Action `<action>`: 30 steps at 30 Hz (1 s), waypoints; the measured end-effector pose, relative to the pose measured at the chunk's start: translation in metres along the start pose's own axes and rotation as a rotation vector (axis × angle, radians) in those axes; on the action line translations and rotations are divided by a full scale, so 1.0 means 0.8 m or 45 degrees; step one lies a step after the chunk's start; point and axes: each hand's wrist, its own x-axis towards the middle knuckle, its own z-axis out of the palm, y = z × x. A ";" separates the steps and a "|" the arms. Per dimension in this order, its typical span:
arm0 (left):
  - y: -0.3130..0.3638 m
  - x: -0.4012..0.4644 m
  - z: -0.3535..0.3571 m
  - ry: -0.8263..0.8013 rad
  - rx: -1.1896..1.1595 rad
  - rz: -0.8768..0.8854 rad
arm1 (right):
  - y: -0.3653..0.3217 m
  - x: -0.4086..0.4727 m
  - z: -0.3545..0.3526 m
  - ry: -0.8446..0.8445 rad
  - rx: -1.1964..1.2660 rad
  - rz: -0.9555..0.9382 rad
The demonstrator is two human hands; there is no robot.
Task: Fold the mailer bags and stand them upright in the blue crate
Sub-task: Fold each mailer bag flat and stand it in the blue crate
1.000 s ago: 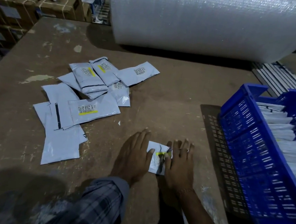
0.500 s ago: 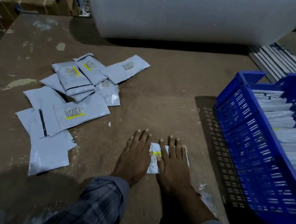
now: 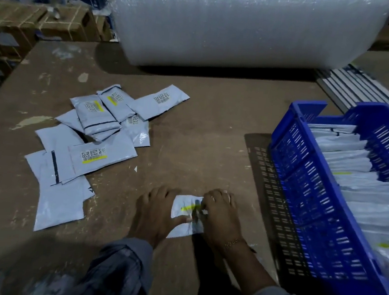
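A small folded white mailer bag (image 3: 183, 210) with a yellow stripe lies on the brown table near the front edge, between my two hands. My left hand (image 3: 155, 211) lies on its left side, thumb pressing the bag's lower part. My right hand (image 3: 221, 216) has its fingers curled over the bag's right edge and grips it. The blue crate (image 3: 312, 207) stands at the right, holding several folded white bags upright in a row. A loose pile of unfolded mailer bags (image 3: 93, 141) lies to the left of the middle.
A big roll of bubble wrap (image 3: 237, 24) lies across the back of the table (image 3: 213, 137). Cardboard boxes (image 3: 34, 20) are stacked beyond the left edge. Grey slats (image 3: 346, 84) lie behind the crate.
Both hands were flat, pressing the folded bag. Now the right hand's fingers have curled onto the bag's right edge and the left thumb presses its lower part.
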 end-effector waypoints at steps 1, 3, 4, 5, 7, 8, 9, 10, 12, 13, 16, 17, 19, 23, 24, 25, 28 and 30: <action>0.010 0.000 -0.009 -0.041 -0.076 -0.039 | 0.002 -0.003 -0.015 0.000 0.037 -0.010; 0.032 0.005 -0.034 -0.138 -0.157 -0.022 | 0.007 -0.016 -0.054 0.034 0.143 -0.004; 0.045 0.009 -0.050 -0.150 -0.180 0.020 | 0.009 -0.023 -0.078 0.083 0.182 -0.020; 0.062 0.013 -0.069 -0.142 -0.214 0.074 | 0.012 -0.031 -0.105 0.128 0.203 -0.046; 0.108 0.018 -0.112 -0.028 -0.276 0.215 | 0.019 -0.048 -0.161 0.236 0.190 -0.111; 0.135 0.021 -0.132 0.055 -0.289 0.294 | 0.025 -0.056 -0.189 0.295 0.156 -0.137; 0.163 0.024 -0.151 0.117 -0.298 0.363 | 0.031 -0.063 -0.217 0.353 0.107 -0.153; 0.193 0.026 -0.169 0.165 -0.303 0.431 | 0.038 -0.070 -0.244 0.407 0.049 -0.163; 0.252 0.032 -0.193 0.239 -0.308 0.577 | 0.054 -0.079 -0.290 0.512 -0.032 -0.177; 0.282 0.034 -0.202 0.264 -0.299 0.647 | 0.063 -0.083 -0.308 0.564 -0.044 -0.184; 0.365 0.036 -0.207 0.298 -0.267 0.765 | 0.095 -0.102 -0.349 0.701 -0.016 -0.146; 0.389 0.036 -0.204 0.280 -0.284 0.794 | 0.109 -0.111 -0.359 0.745 -0.023 -0.109; 0.429 0.035 -0.191 0.250 -0.356 0.868 | 0.140 -0.133 -0.376 0.804 -0.088 -0.050; 0.492 0.034 -0.145 0.229 -0.509 0.901 | 0.211 -0.185 -0.399 0.840 -0.187 0.103; 0.505 0.035 -0.130 0.224 -0.551 0.908 | 0.231 -0.197 -0.400 0.820 -0.213 0.160; 0.515 0.038 -0.113 0.206 -0.595 0.911 | 0.253 -0.208 -0.400 0.786 -0.236 0.217; 0.529 0.053 -0.052 0.148 -0.593 0.854 | 0.321 -0.237 -0.396 0.571 -0.280 0.295; 0.527 0.064 -0.010 0.179 -0.404 0.753 | 0.359 -0.249 -0.390 0.323 -0.259 0.277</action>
